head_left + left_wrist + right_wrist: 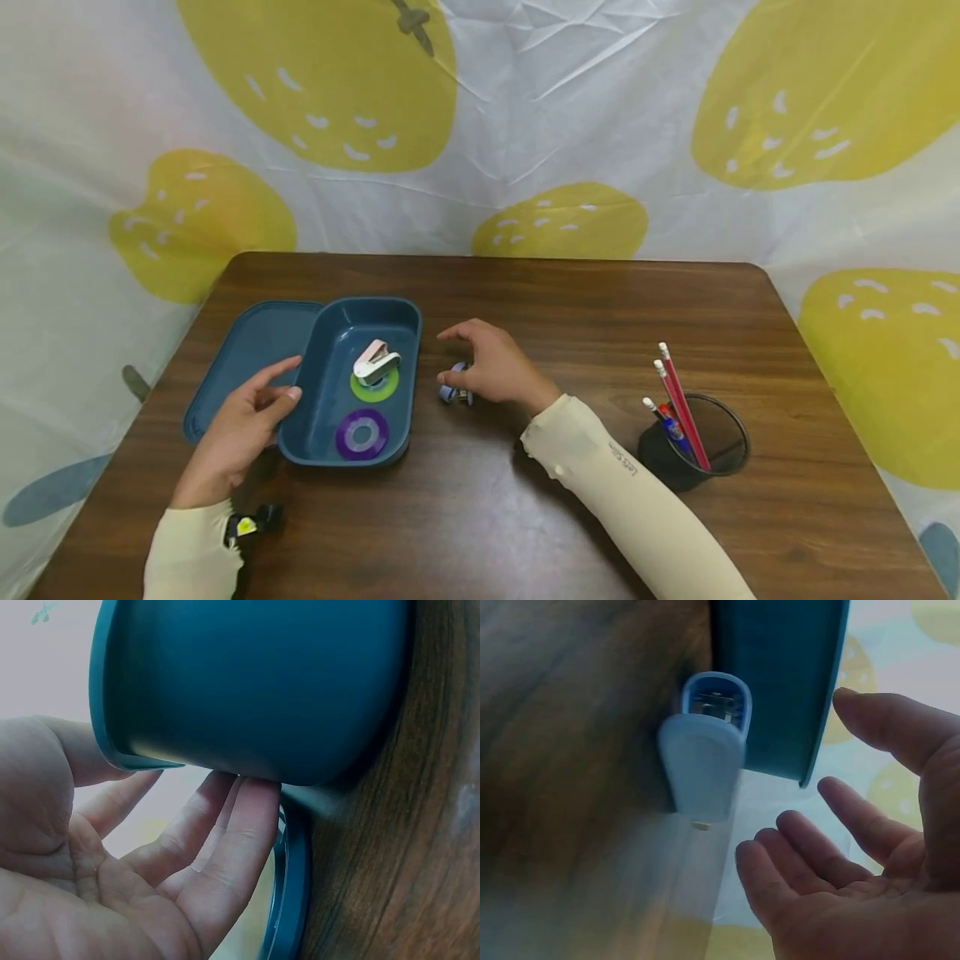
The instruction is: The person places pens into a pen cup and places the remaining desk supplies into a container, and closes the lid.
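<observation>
My left hand [238, 425] holds the left rim of a blue plastic box [300, 455]. In the left wrist view its thumb lies at the rim and its fingers [244, 825] rest against the outer wall. Inside the box are a white and pink mini stapler [377, 363], a green tape roll [384, 390] partly under it, and a purple tape roll [345, 435]. Over a light blue mini stapler [703, 765], which stands on the table right of the box, hovers my right hand [498, 367]. Its fingers are spread apart and hold nothing; the hand partly covers that stapler in the head view.
A blue lid [243, 350] lies on the table left of the box, partly hidden by it. To the right stands a black mesh cup [678, 479] with red pencils [684, 408] and a blue pen [675, 433]. A patterned cloth hangs behind the brown table [585, 325].
</observation>
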The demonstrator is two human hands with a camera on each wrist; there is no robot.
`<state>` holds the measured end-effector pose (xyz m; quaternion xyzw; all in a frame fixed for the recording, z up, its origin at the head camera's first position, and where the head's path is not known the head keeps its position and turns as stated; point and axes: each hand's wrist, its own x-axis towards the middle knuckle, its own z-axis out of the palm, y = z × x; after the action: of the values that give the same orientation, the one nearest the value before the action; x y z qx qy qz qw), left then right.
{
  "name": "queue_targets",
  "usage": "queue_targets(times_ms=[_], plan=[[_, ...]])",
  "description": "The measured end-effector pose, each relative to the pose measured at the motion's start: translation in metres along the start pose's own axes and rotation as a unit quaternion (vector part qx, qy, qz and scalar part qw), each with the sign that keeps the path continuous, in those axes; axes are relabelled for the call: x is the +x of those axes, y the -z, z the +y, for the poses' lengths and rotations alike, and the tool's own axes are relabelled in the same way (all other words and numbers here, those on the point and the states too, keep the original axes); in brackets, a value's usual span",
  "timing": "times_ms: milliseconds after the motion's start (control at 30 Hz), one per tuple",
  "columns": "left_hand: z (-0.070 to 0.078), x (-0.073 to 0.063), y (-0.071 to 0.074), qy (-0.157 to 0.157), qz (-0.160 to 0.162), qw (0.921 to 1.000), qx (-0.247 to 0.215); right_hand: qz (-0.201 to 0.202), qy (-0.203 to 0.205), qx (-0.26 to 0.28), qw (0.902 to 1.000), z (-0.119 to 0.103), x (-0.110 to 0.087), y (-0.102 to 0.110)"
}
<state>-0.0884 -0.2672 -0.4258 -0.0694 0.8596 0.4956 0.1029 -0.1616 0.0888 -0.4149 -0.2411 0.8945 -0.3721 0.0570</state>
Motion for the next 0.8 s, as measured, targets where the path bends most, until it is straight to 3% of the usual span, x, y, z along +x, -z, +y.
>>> queue_targets(times_ms=[800], plan=[[0.0,-0.003,0.001,-0.003,-0.004,1.0,0.0,-0.004,-0.004,0.003,1.0,0.022,-0.02,-0.016]])
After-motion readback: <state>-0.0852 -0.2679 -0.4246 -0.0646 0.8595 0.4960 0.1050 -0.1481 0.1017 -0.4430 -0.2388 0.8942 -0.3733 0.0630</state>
